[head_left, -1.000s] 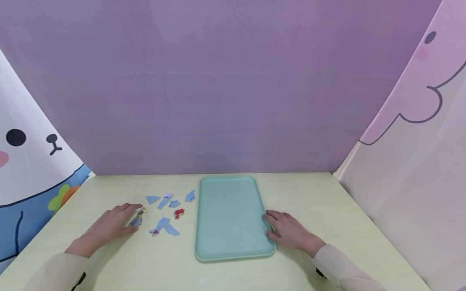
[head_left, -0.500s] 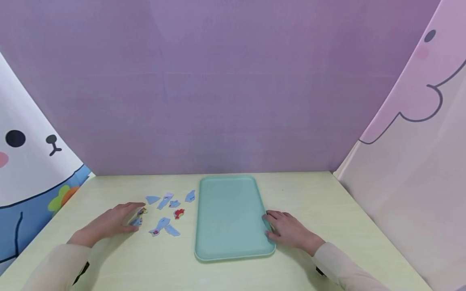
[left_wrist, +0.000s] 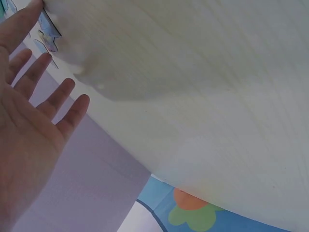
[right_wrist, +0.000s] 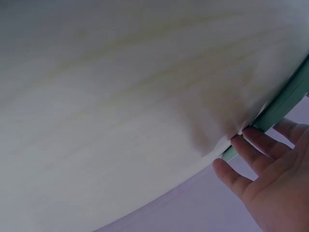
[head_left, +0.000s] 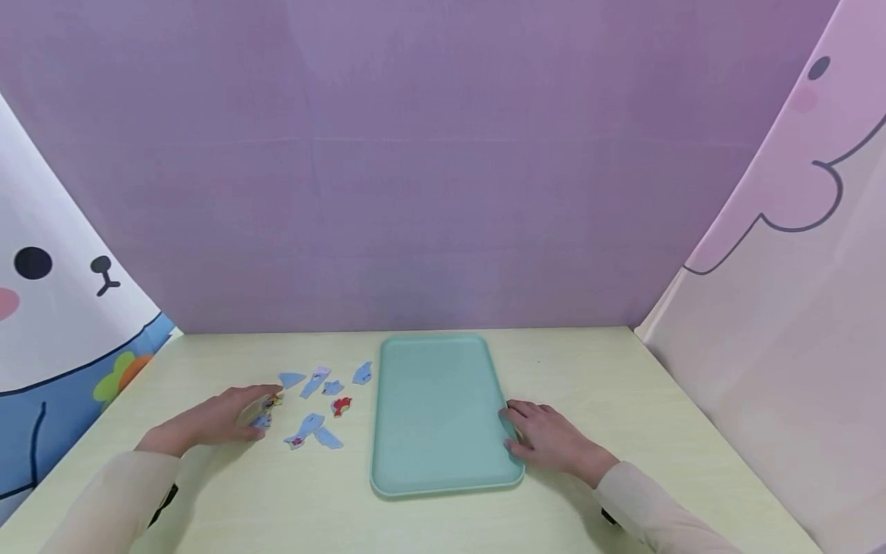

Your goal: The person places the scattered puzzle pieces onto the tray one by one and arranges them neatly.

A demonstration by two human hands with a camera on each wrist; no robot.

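Note:
My left hand (head_left: 218, 419) is low over the left of the table, fingers relaxed and thumb apart. Two small printed puzzle pieces, a yellowish one (head_left: 275, 400) and a blue one (head_left: 261, 421), lie in the gap between its fingers and thumb. Some of the same flat pieces show by the fingertips in the left wrist view, one of them blue with a dark edge (left_wrist: 48, 23). A pale green tray (head_left: 439, 415) lies flat in the middle. At the tray's right rim rests my right hand (head_left: 547, 440), its fingers nearly straight against the side (right_wrist: 285, 104).
Several more flat pieces lie between the left hand and the tray, mostly light blue, such as a forked pair (head_left: 310, 425), plus a red one (head_left: 341, 406). A purple cloth wall (head_left: 443, 192) stands behind the table; printed curtains flank it.
My left hand has shifted slightly to the right, and its index fingertip now reaches further over the pieces. The right hand and tray look still.

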